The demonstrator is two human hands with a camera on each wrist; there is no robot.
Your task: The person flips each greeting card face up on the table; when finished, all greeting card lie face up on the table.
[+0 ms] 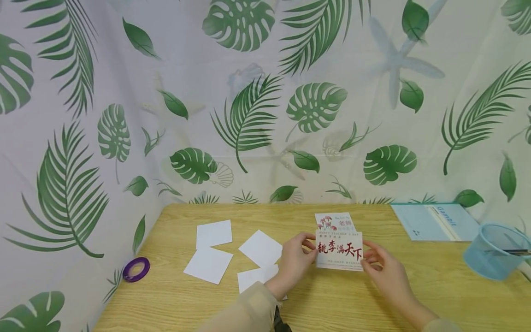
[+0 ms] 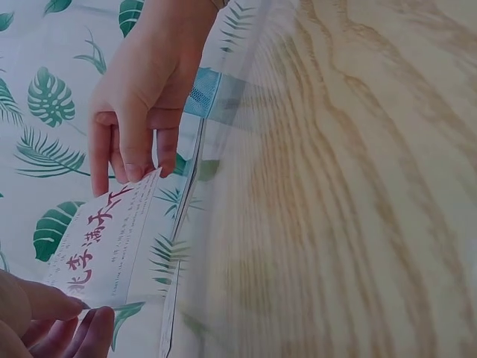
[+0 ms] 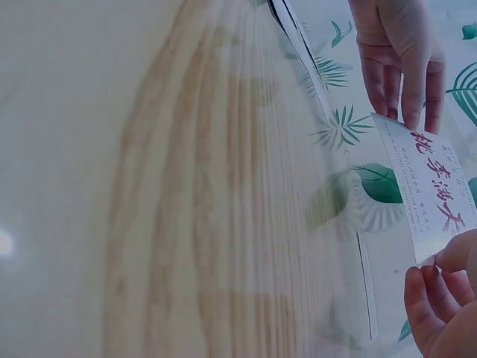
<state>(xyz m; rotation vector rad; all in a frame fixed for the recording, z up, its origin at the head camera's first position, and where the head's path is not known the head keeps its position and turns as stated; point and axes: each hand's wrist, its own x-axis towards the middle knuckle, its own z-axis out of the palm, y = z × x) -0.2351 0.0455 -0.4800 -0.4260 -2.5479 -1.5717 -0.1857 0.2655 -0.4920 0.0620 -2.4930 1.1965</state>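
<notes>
A white card (image 1: 339, 250) printed with large red characters is held up just above the wooden table (image 1: 332, 304). My left hand (image 1: 308, 245) pinches its left edge and my right hand (image 1: 368, 256) pinches its right edge. In the left wrist view the card (image 2: 104, 239) runs from my left fingers (image 2: 52, 317) up to the right hand (image 2: 138, 160). The right wrist view shows the card (image 3: 434, 183) between the left hand (image 3: 406, 89) and my right fingers (image 3: 440, 287). A second card (image 1: 334, 222) with red flowers lies flat just behind it.
Several blank white paper squares (image 1: 213, 233) lie left of my hands. A purple tape roll (image 1: 136, 269) sits at the table's left edge. A pale blue book (image 1: 435, 221) lies at the back right, a blue mesh basket (image 1: 493, 251) beside it. A leaf-print curtain surrounds the table.
</notes>
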